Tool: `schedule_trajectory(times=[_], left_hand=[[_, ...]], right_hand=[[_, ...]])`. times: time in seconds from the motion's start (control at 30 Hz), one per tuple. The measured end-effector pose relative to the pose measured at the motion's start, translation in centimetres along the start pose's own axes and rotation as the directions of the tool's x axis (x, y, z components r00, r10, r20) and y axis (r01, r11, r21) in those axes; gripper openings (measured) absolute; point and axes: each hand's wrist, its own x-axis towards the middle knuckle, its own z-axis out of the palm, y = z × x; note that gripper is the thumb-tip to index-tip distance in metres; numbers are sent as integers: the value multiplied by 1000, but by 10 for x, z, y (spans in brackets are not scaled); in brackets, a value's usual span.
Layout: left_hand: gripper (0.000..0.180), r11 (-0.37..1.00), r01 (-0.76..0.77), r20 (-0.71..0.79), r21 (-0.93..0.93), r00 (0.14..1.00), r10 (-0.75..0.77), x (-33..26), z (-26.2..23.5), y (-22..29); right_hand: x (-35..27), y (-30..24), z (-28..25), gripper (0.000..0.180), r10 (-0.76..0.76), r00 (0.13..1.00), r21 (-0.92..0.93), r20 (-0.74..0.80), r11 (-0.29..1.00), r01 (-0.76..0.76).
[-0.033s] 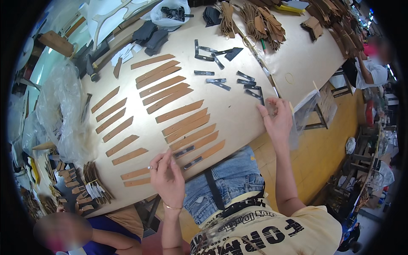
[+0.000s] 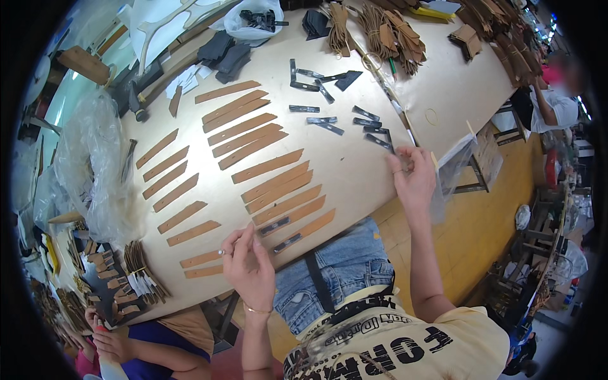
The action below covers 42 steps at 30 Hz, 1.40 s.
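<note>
My left hand [image 2: 248, 263] hovers at the near edge of the table, loosely curled with thumb and fingers apart. It is nearest to brown strips [image 2: 204, 259] with slanted ends, and I see nothing in it. Beside its thumb lie two brown strips, each bearing a dark piece [image 2: 275, 225]. My right hand [image 2: 415, 180] is at the table's right side, fingers bent and thumb apart from them. Its tips are close to a black slotted piece [image 2: 378, 140]; whether they touch it I cannot tell. More brown strips [image 2: 250, 151] lie in two slanting columns.
Bundled brown pieces [image 2: 379, 38] lie at the far side, near black pieces [image 2: 225, 56] and a white plastic bag [image 2: 253, 19]. A hammer [image 2: 140, 114] and crumpled clear plastic [image 2: 95, 164] are at left. A co-worker's hands [image 2: 107, 342] show at lower left.
My right thumb has shifted slightly right, away from the black piece. My left hand has barely moved. At lower left the co-worker has leaned away and their hands now show.
</note>
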Motion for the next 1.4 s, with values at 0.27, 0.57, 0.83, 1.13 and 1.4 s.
schedule_trajectory(times=[0.27,0.57,0.83,1.13,1.4], left_hand=[[31,963,27,117,-268,993,5,-3,-6,35],[16,716,457,424,-528,872,-243,-5,-10,28],[5,950,168,-2,-265,985,-175,19,10,6],[10,961,277,-22,19,961,-277,33,13,11],[10,958,284,-20,26,959,-284,35,12,11]], right_hand=[[-2,-6,-23,11,23,953,617,301,757,-214],[-37,-95,-25,7,-508,365,624,780,681,-385],[-49,-122,26,29,-419,662,677,622,712,-186],[-43,-133,43,35,-372,672,583,640,805,-111],[-45,-135,46,33,-360,694,557,623,827,-71]])
